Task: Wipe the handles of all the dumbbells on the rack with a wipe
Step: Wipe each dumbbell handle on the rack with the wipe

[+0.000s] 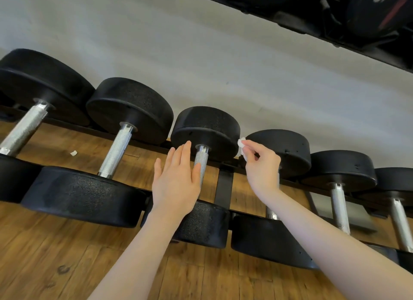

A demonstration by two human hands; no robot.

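A person's left hand, fingers straight, hovers beside a dumbbell handle mid-rack; the right hand pinches a small white wipe above the neighbouring dumbbell.

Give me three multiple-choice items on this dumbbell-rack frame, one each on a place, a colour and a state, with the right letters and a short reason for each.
1. Where is the wipe?
A. Lying on the floor
B. Pinched in the right hand, up by the far dumbbell heads
C. Wrapped round a handle

2. What colour are the dumbbell heads?
A. Black
B. Red
C. Silver

3. How is the left hand?
A. Closed in a fist
B. Gripping a handle
C. Fingers straight, flat over the third dumbbell's handle

Answers:
1 B: the white wad sticks out from between the thumb and fingers of the right hand.
2 A: every head on the rack is black; only the handles are silver.
3 C: the fingers are straight and together beside the knurled bar, curled round nothing.
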